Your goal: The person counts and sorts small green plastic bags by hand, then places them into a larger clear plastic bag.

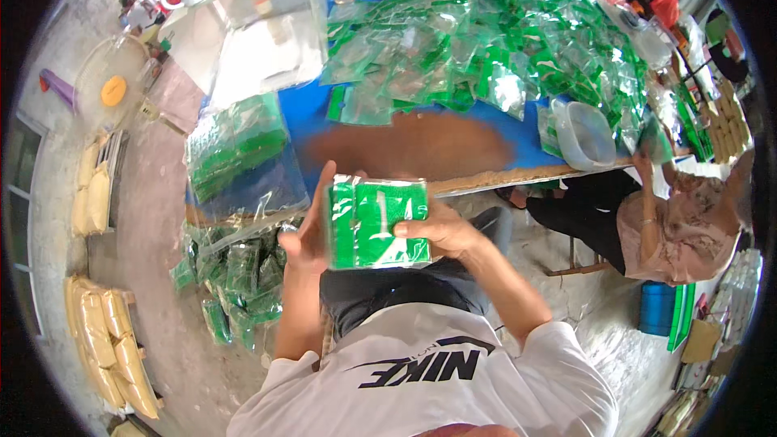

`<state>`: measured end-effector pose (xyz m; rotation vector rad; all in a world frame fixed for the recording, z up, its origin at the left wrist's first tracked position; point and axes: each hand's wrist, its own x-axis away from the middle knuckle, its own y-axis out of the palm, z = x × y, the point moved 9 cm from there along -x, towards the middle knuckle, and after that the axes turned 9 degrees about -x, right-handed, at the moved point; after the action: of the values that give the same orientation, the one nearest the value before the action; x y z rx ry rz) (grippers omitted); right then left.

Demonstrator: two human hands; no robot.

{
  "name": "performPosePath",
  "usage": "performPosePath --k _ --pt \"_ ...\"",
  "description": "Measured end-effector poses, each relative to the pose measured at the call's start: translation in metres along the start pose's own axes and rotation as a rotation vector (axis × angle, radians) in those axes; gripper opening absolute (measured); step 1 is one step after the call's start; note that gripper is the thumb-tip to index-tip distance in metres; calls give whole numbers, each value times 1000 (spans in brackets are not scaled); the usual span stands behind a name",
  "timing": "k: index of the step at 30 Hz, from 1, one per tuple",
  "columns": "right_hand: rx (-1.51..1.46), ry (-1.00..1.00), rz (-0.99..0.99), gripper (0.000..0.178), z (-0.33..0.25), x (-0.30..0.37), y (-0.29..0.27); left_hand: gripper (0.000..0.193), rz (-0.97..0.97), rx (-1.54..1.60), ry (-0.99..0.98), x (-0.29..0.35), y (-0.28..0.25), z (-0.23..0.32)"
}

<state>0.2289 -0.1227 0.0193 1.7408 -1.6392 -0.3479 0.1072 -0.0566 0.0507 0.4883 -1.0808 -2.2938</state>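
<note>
you grasp the clear-wrapped green packet (368, 222) above your lap (405, 287) with your right hand (450, 231) at its three o'clock, your left hand (306, 241) splayed at nine, a packet heap (477, 53) lying at one o'clock.

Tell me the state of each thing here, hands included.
Clear-wrapped green packet, raised, front facing the camera
Right hand, gripping it, thumb on its front
Left hand, open, thumb spread, at its left edge
Table packets, heaped loosely
Floor packets, piled
Plastic tub, lidless
Fan, running or not unclear
</note>
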Motion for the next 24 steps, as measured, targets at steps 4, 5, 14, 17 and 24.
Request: performPosePath --k 4,5,14,17,24 --pt "664 -200 104 112 -28 6 2 97 447 -726 -45 19 -20 -6" --pt "658 -184 50 112 -23 4 3 96 436 -778 -18 19 -18 -5" --pt "604 -494 95 95 -64 4 19 105 602 -1489 525 60 -32 116" --pt "708 -921 184 98 -108 11 15 85 691 -2568 419 73 -36 174" --pt "1165 -1015 571 96 -106 -2 -45 50 601 -2859 536 78 -85 197"
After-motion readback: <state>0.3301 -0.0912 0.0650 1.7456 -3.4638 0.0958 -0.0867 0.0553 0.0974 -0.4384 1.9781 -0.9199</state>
